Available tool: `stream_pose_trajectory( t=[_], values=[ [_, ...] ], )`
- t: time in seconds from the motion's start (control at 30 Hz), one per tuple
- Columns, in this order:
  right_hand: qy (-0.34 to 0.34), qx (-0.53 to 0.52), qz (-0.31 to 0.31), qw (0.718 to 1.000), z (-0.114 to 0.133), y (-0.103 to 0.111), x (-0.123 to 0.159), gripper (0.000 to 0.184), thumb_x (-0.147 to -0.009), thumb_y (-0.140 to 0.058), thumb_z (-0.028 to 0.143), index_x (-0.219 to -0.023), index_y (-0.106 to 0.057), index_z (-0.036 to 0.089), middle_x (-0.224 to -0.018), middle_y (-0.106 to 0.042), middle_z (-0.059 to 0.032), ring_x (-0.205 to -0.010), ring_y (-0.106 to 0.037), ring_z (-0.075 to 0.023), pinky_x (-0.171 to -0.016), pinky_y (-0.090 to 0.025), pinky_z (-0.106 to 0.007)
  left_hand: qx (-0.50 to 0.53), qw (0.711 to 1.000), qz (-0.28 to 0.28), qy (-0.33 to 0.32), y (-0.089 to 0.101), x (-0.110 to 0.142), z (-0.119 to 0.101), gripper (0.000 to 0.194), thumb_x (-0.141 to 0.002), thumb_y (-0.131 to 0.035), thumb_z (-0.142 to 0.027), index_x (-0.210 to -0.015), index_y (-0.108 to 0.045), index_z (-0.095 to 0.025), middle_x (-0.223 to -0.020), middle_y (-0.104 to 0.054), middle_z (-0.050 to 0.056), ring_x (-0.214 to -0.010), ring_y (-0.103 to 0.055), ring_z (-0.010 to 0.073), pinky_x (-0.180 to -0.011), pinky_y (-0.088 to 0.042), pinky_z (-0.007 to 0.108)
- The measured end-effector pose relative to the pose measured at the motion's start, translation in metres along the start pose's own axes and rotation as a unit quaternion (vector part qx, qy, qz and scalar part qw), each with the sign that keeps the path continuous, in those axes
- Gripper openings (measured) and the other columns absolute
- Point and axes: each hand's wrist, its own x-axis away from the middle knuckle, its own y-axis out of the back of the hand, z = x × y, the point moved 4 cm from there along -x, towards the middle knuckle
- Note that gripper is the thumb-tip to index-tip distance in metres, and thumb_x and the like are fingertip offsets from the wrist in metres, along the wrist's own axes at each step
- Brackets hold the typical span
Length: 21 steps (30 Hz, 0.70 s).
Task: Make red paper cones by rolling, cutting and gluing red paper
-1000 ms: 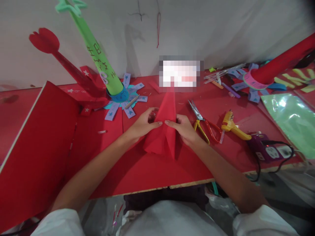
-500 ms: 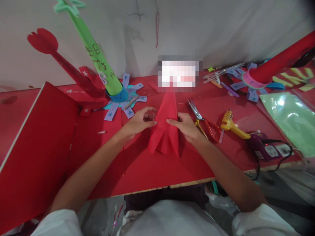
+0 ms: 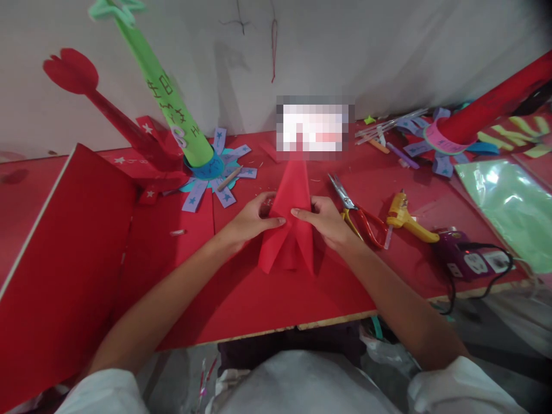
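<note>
A red folded foam or paper cone (image 3: 293, 190), narrow at the far end and split into flaps at the near end, is between my hands over the red table. My left hand (image 3: 254, 218) grips its left side, thumb on top and fingers underneath or behind. From the right, my right hand (image 3: 325, 221) pinches it, with the thumb pressed on its upper face. The far tip reaches into a blurred bright patch. To the right of my right hand lie scissors (image 3: 364, 221) with red and yellow handles.
A yellow glue gun (image 3: 409, 218) and a purple power socket box (image 3: 468, 256) with a cable lie right. A green lettered cone (image 3: 172, 109) and a red tulip-shaped piece (image 3: 73, 72) stand left, behind a red board (image 3: 73, 247). A green plastic-wrapped sheet (image 3: 509, 207) is far right.
My left hand has moved right and closed onto the red piece, its thumb now lying on the face. The right hand has stayed nearly where it was.
</note>
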Motion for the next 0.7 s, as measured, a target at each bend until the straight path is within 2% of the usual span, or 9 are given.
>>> stream_pose_trajectory(
  t=[0.07, 0.2, 0.33, 0.47, 0.7],
  values=[
    [0.007, 0.012, 0.006, 1.000, 0.000, -0.002, 0.001, 0.038, -0.069, -0.095, 0.046, -0.094, -0.082, 0.020, -0.104, -0.084, -0.0091, -0.093, -0.077, -0.0287, -0.088, -0.063, -0.046, 0.012, 1.000, -0.003, -0.005, -0.008, 0.002, 0.001, 0.071, -0.073, -0.092, -0.030, -0.136, -0.061, -0.020, -0.141, -0.069, 0.014, -0.127, -0.068, 0.0300, -0.107, -0.056, 0.047],
    [0.017, 0.043, 0.012, 0.999, -0.001, -0.003, 0.002, 0.036, -0.073, -0.092, 0.048, -0.094, -0.082, 0.020, -0.103, -0.083, -0.0095, -0.094, -0.077, -0.0299, -0.087, -0.063, -0.047, 0.034, 0.999, -0.015, -0.019, -0.015, 0.005, -0.001, 0.072, -0.073, -0.091, -0.027, -0.137, -0.059, -0.019, -0.145, -0.068, 0.015, -0.130, -0.067, 0.0326, -0.110, -0.056, 0.051],
    [0.031, 0.066, 0.007, 0.997, -0.002, -0.002, 0.001, 0.033, -0.076, -0.089, 0.046, -0.095, -0.081, 0.020, -0.102, -0.083, -0.0092, -0.097, -0.076, -0.0309, -0.086, -0.063, -0.047, 0.028, 0.999, -0.021, -0.035, -0.018, 0.007, -0.002, 0.070, -0.073, -0.091, -0.027, -0.135, -0.059, -0.019, -0.150, -0.065, 0.016, -0.137, -0.064, 0.0329, -0.118, -0.050, 0.052],
    [0.035, 0.067, 0.016, 0.997, -0.002, -0.003, 0.000, 0.034, -0.077, -0.088, 0.046, -0.098, -0.080, 0.020, -0.107, -0.082, -0.0094, -0.101, -0.076, -0.0306, -0.089, -0.062, -0.046, -0.005, 0.998, -0.032, -0.062, -0.019, 0.007, -0.004, 0.067, -0.075, -0.088, -0.024, -0.136, -0.060, -0.019, -0.146, -0.067, 0.015, -0.137, -0.063, 0.0318, -0.119, -0.048, 0.050],
    [0.006, 0.050, 0.044, 0.998, -0.004, -0.006, 0.000, 0.039, -0.076, -0.090, 0.048, -0.100, -0.080, 0.020, -0.107, -0.082, -0.0085, -0.099, -0.075, -0.0289, -0.089, -0.061, -0.044, -0.033, 0.996, -0.042, -0.073, -0.018, 0.007, -0.006, 0.064, -0.076, -0.081, -0.019, -0.136, -0.059, -0.018, -0.148, -0.066, 0.015, -0.137, -0.062, 0.0296, -0.119, -0.047, 0.048]
  ],
)
